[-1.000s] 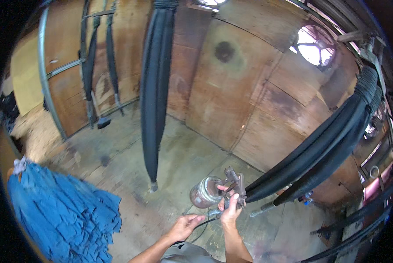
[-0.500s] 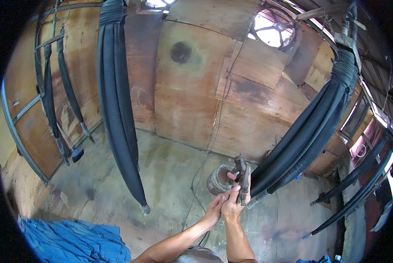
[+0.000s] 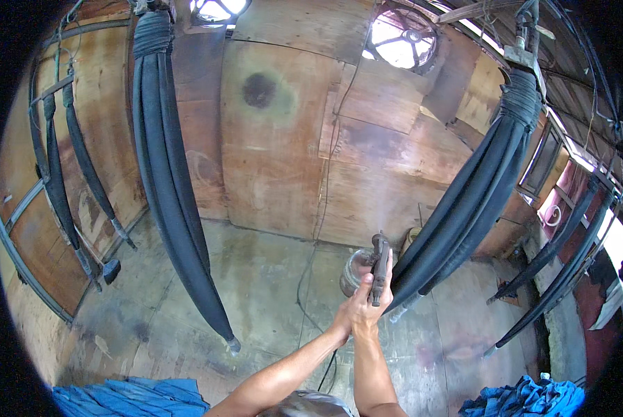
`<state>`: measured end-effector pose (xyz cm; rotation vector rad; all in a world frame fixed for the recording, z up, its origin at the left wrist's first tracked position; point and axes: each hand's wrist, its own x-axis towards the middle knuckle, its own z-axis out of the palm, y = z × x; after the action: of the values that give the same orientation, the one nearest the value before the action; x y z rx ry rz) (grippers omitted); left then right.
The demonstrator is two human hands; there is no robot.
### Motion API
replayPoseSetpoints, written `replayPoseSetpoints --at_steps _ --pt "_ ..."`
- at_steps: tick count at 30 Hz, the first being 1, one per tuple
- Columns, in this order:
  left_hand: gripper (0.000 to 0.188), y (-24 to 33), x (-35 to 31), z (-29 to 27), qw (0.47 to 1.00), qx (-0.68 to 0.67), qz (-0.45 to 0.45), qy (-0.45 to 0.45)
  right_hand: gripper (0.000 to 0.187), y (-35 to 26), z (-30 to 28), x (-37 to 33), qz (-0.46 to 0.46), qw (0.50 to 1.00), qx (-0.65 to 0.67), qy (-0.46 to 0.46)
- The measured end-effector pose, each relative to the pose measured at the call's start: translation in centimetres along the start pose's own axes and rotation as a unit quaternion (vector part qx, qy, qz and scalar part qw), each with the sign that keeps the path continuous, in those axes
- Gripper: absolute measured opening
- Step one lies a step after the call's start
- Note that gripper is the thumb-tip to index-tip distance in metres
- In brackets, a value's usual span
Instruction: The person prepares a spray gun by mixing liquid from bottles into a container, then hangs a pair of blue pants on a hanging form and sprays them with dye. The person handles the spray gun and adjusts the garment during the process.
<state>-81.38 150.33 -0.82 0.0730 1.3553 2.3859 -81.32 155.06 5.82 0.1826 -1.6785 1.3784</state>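
My right hand (image 3: 375, 313) is closed around a dark metal spray gun (image 3: 379, 267), its nozzle toward the wooden wall. A pale mist (image 3: 389, 167) shows beyond the nozzle. On the gun's left side sits a round, stained cup (image 3: 354, 272). My left hand (image 3: 344, 321) is closed against the base of my right hand; what its fingers grip is hidden. Just right of the gun hangs a pair of long dark tubes (image 3: 464, 201), bound at the top and tapering downward. A similar dark pair (image 3: 169, 160) hangs to the left.
Crumpled blue cloth lies in a left pile (image 3: 131, 397) and a right pile (image 3: 527, 397). Thinner dark tubes hang at the far left (image 3: 92, 163) and far right (image 3: 555, 260). A hose (image 3: 310, 323) trails over the stained floor (image 3: 270, 278). A round fan opening (image 3: 403, 38) pierces the wall.
Mist now shows beyond the nozzle. The gun has tipped more upright, and my left hand has come closer against my right. The view has shifted, bringing more of the right cloth pile in.
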Motion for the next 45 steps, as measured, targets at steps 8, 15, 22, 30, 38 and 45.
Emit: replayPoseSetpoints --at_steps 8,15,22,30,38,45 --pt "0.049 -0.4 -2.3 -1.7 0.99 0.039 0.122 0.051 0.058 -1.1 0.9 0.5 -0.013 1.0 -0.021 -0.015" --pt "0.065 -3.1 -6.7 -11.1 0.983 0.112 0.142 0.043 0.057 -2.5 1.3 1.0 -0.006 1.0 -0.026 0.002" --pt "0.07 -7.7 -11.0 -17.2 0.986 0.108 0.037 0.12 0.057 -3.2 1.4 1.6 -0.053 0.998 -0.036 0.014" --pt "0.051 -9.1 -10.3 -13.9 0.975 0.148 0.109 0.128 0.059 -4.1 -4.4 -0.9 0.068 0.996 0.045 -0.034" --pt "0.024 -4.2 -2.2 -0.8 0.937 0.191 0.287 0.063 0.048 -1.7 -21.7 -1.3 0.247 0.966 0.033 0.067" --pt "0.092 -4.6 10.1 16.4 0.801 0.42 0.422 0.064 0.042 6.6 -40.4 8.1 0.152 0.976 -0.099 0.12"
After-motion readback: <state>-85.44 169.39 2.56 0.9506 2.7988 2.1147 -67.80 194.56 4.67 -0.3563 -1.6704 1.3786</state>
